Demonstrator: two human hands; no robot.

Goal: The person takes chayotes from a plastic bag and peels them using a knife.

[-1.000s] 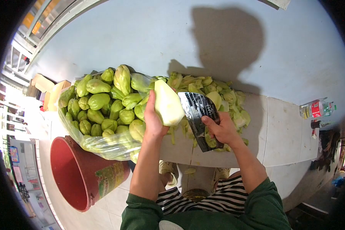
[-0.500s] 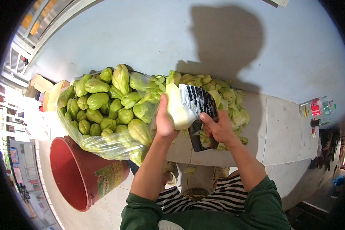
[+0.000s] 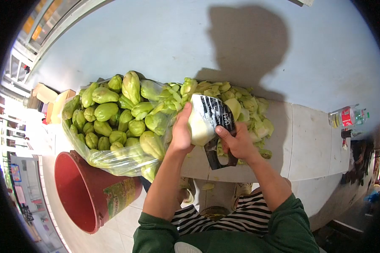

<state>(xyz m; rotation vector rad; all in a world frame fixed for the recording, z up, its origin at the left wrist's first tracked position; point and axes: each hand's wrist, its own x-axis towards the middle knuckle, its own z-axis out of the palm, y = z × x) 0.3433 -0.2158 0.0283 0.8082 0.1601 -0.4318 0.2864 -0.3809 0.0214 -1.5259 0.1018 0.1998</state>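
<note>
My left hand [image 3: 182, 131] is wrapped round a peeled, pale chayote [image 3: 199, 131] from its left side. In my right hand [image 3: 240, 142] is a broad black knife [image 3: 218, 114] with a wet, white-streaked blade and a looped handle. My right thumb presses on the blade's face near the handle. The blade lies against the chayote's right side and covers part of it. Behind and to the right of the knife is a heap of green peelings [image 3: 257, 122]. Left of my hands, unpeeled green chayotes [image 3: 107, 111] fill a clear plastic bag [image 3: 109, 164].
A red bucket [image 3: 74, 189] lies tipped on its side below the bag. On the tiled ledge [image 3: 308, 143], a plastic bottle [image 3: 348, 117] with a red label lies at the right. An open cardboard box [image 3: 57, 103] stands at the left. The blue-grey wall [image 3: 156, 38] rises behind.
The knife has shifted slightly left and down, and now covers more of the chayote's upper part. The chayote is turned a little in my left hand.
</note>
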